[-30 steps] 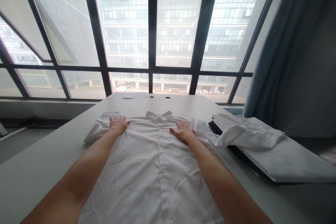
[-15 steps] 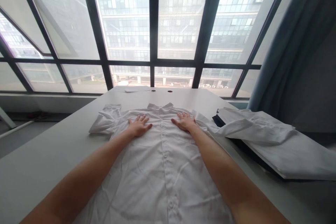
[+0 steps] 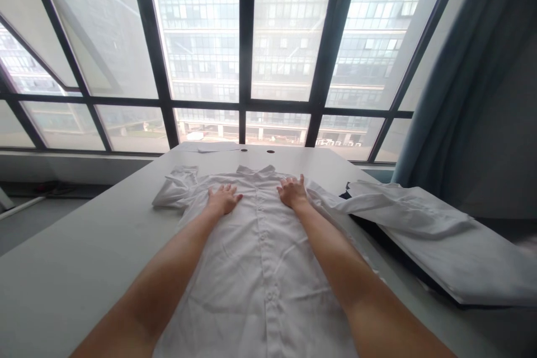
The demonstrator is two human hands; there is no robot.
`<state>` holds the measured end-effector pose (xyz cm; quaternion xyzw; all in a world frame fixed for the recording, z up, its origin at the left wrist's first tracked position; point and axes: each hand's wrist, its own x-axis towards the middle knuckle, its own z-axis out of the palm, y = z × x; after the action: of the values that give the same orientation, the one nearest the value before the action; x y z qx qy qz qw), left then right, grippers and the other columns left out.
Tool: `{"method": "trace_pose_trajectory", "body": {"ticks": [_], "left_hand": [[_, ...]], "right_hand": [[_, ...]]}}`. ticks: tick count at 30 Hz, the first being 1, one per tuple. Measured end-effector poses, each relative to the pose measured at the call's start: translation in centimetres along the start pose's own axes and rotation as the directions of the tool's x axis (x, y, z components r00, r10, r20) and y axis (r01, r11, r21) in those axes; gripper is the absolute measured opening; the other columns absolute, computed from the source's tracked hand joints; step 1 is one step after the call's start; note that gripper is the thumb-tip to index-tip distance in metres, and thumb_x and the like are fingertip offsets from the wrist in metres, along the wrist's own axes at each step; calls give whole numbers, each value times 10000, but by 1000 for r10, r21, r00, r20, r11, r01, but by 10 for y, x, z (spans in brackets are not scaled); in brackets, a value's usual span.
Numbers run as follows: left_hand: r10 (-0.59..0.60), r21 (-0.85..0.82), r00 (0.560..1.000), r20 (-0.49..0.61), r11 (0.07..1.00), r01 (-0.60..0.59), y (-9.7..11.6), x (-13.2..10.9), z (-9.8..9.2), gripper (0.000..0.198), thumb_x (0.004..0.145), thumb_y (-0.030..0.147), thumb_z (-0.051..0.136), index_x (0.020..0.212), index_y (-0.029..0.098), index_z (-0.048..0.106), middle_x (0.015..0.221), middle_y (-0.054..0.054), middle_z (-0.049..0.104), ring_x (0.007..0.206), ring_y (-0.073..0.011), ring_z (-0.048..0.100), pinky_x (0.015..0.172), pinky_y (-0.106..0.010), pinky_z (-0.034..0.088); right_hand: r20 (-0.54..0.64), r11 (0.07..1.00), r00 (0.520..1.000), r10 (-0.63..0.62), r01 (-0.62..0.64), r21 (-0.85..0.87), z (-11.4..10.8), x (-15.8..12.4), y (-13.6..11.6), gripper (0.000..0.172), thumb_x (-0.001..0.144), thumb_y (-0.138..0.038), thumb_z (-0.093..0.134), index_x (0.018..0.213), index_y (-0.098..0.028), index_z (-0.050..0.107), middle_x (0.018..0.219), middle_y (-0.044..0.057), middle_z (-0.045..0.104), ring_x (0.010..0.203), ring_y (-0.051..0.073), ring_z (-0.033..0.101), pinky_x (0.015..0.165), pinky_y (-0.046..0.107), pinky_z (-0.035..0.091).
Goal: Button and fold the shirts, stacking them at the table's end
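A white button-front shirt lies spread on the table, front up, with its collar at the far end. My left hand rests flat on the chest left of the button placket, fingers apart. My right hand lies flat near the shirt's right shoulder, also holding nothing. The shirt's left sleeve is folded up at the far left. Its right sleeve stretches off the table's right side across a white cloth pile.
The white table runs toward a large dark-framed window, with papers and two round holes at its far end. At right, white fabric lies on a dark flat base. A blue-grey curtain hangs beyond.
Since a second ago, my left hand has slid toward the button placket and my right hand has moved slightly toward the collar. The view has tilted up a little.
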<state>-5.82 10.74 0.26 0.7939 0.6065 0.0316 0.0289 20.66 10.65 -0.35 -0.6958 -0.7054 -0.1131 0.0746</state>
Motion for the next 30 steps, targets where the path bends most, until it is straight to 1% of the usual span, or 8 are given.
{"method": "trace_pose_trajectory", "body": {"ticks": [3,9,14,20,22,25,28,30], "left_hand": [[45,-9,998,-43,999,-46,25,-30,-4,507,1016,313,237,1493,221,386,1582,-99,328,1468,-276,267,1164,-610,147],[350,-92,937,0,933,-348,59,-117,9,565,1008,471,258,1519,242,338,1612,-76,258,1491,-276,204,1182,-570,157],[319,-71,946,58,947,-315,39,-174,6,642,993,531,241,1549,213,279,1627,-83,193,1508,-253,137,1193,-524,137],[221,-36,969,114,975,-218,8,-223,3,710,979,593,188,1563,192,241,1635,-89,133,1512,-281,100,1183,-548,112],[230,-33,970,78,973,-228,4,-230,3,687,969,591,252,1533,204,323,1624,-90,205,1499,-289,169,1178,-529,163],[231,-87,973,-14,969,-231,-3,-220,-6,549,949,552,362,1324,222,591,1460,-95,518,1346,-271,464,1100,-406,353],[35,-142,994,-102,989,-49,-22,-191,-23,491,974,492,330,1130,186,680,1181,-102,701,1082,-241,648,929,-323,476],[-138,-141,974,-178,983,114,-41,-170,-36,461,981,437,332,1163,159,652,1211,-121,680,1097,-256,641,916,-332,478]], "right_hand": [[9,999,1000,-24,24,31,-19,-23,-16,384,1037,-332,409,1304,-136,604,1317,176,552,1272,316,433,1158,542,-15],[113,955,967,-229,200,218,-42,-107,-43,526,1025,-503,443,1470,-224,460,1512,101,375,1404,268,296,1174,487,160],[259,968,944,-204,155,198,-43,-173,-14,588,1052,-519,316,1551,-208,321,1593,55,180,1465,245,142,1187,505,168],[279,993,958,-59,29,111,-45,-214,36,607,1052,-505,291,1564,-178,291,1595,39,171,1467,230,142,1206,449,150],[270,995,961,-54,28,98,-45,-223,40,612,1050,-511,293,1562,-176,298,1594,39,180,1466,230,145,1205,445,151],[239,994,969,-54,30,103,-45,-230,39,608,1047,-512,303,1552,-173,322,1587,54,204,1462,240,165,1197,461,169],[199,991,978,-58,33,127,-44,-232,38,588,1042,-491,337,1531,-166,366,1572,76,248,1451,244,204,1190,473,186],[174,987,983,-65,38,153,-42,-231,39,572,1033,-471,367,1515,-165,397,1559,91,275,1442,253,228,1182,486,202]]}}
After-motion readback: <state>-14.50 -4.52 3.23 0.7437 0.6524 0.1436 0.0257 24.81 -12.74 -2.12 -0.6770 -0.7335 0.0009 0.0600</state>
